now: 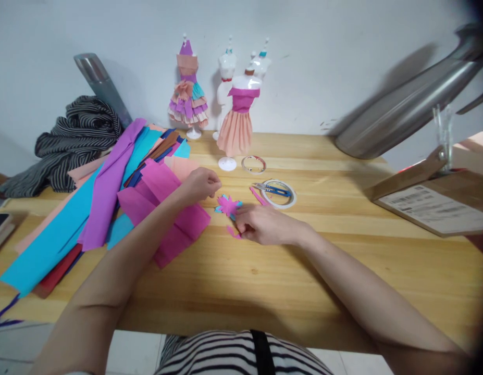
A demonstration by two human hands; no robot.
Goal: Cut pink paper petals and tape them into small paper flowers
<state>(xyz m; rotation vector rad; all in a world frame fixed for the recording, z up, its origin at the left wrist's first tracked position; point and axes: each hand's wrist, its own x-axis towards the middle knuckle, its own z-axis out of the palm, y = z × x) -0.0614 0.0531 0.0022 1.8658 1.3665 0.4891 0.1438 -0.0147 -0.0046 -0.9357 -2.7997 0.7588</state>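
A small layered paper flower (227, 205), pink over blue, lies on the table between my hands. My right hand (267, 225) rests on the table with its fingers curled, the tips pinching the flower's lower right edge. Beneath those fingers is a pink paper scrap (234, 232). My left hand (203, 185) is just up and left of the flower, apart from it, fingers pressed together; whether anything small is between them is hidden. Close to my right hand are a white tape roll (291, 200), blue-handled thread snips (277, 191) lying across it, and a thin pink strip (258, 196).
Crepe paper sheets (108, 203) are heaped at left beside striped cloth (79, 135). Mini dress forms, one in a pink-and-peach dress (237, 122), stand at the back near another ring (254, 164). A metal jug (405, 99) and cardboard box (432, 198) are at right.
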